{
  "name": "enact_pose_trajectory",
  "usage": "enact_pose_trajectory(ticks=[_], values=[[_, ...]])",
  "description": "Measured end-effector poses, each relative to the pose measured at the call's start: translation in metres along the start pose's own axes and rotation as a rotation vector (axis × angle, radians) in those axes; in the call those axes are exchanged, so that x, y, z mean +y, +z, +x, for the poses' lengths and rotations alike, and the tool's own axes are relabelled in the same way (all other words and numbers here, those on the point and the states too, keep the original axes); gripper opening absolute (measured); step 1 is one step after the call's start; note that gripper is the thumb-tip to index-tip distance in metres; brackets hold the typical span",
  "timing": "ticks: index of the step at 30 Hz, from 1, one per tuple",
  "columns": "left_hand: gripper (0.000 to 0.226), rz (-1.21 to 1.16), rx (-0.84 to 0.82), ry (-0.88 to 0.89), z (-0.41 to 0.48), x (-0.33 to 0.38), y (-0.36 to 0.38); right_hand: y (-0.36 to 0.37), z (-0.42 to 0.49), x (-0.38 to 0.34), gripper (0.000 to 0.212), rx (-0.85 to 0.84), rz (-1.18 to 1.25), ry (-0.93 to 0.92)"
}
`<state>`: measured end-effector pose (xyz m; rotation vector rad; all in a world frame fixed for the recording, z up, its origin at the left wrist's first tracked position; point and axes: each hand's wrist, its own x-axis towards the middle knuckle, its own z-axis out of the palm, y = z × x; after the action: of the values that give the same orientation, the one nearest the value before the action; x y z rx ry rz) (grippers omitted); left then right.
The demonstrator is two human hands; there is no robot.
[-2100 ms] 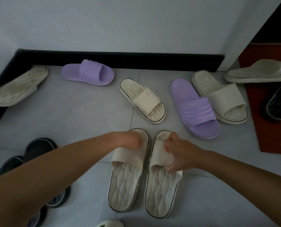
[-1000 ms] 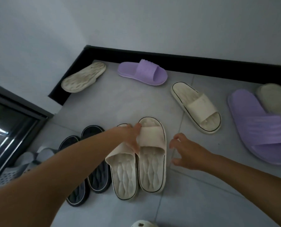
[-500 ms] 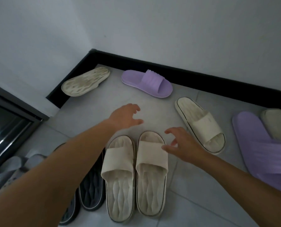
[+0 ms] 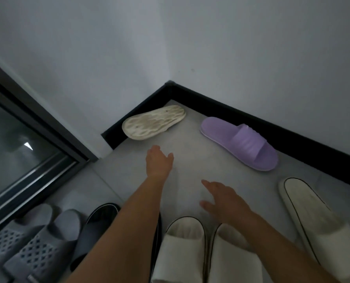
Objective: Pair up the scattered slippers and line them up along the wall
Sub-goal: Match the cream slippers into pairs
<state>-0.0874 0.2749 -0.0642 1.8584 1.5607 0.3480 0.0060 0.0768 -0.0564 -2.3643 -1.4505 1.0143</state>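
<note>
Overturned cream slipper (image 4: 153, 123) lies sole-up in the corner, tipped against the black baseboard (image 4: 272, 129). The purple slipper (image 4: 241, 142) sits just right of it along the wall. Your left hand (image 4: 158, 162) hovers near the overturned one, fingers loosely spread, holding nothing. Your right hand (image 4: 225, 203) is open and empty, just past the toes of the paired cream slippers (image 4: 182, 248). Risk: a pinch on the tilted edge could let it flop or wedge deeper into the corner. No obvious mate is in view, so a mismatch with the black-trimmed slipper (image 4: 317, 221) is likely.

Cream slippers (image 4: 182, 248) side by side; lone purple slipper (image 4: 241, 144) beside baseboard (image 4: 313, 154)
</note>
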Motion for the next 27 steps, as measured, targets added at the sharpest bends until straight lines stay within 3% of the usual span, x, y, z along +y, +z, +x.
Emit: enact_pose_trajectory(ticks=[3, 7, 13, 17, 20, 24, 27], values=[[0.067, -0.158, 0.088, -0.131, 0.014, -0.011, -0.005, 0.005, 0.022, -0.003, 0.071, -0.061, -0.051, 0.025], [0.07, -0.327, 0.173, -0.165, 0.038, -0.018, -0.011, 0.007, 0.047, -0.005, 0.073, -0.13, -0.118, 0.037], [0.047, -0.852, 0.321, -0.315, 0.072, -0.004, -0.021, 0.01, 0.05, -0.001, 0.084, -0.203, -0.136, 0.046], [0.035, -1.021, 0.353, -0.393, 0.081, 0.013, -0.02, 0.01, 0.046, -0.001, 0.083, -0.176, -0.116, 0.03], [0.031, -1.054, 0.294, -0.251, 0.055, 0.032, -0.01, 0.009, 0.044, -0.002, 0.08, -0.162, -0.097, 0.031], [0.019, -0.865, 0.215, 0.065, 0.003, 0.053, 0.004, 0.0, 0.036, -0.007, 0.077, -0.172, -0.004, 0.031], [0.021, -0.623, 0.15, 0.354, -0.03, 0.059, 0.009, -0.004, 0.017, -0.001, 0.064, -0.031, 0.339, 0.115]])
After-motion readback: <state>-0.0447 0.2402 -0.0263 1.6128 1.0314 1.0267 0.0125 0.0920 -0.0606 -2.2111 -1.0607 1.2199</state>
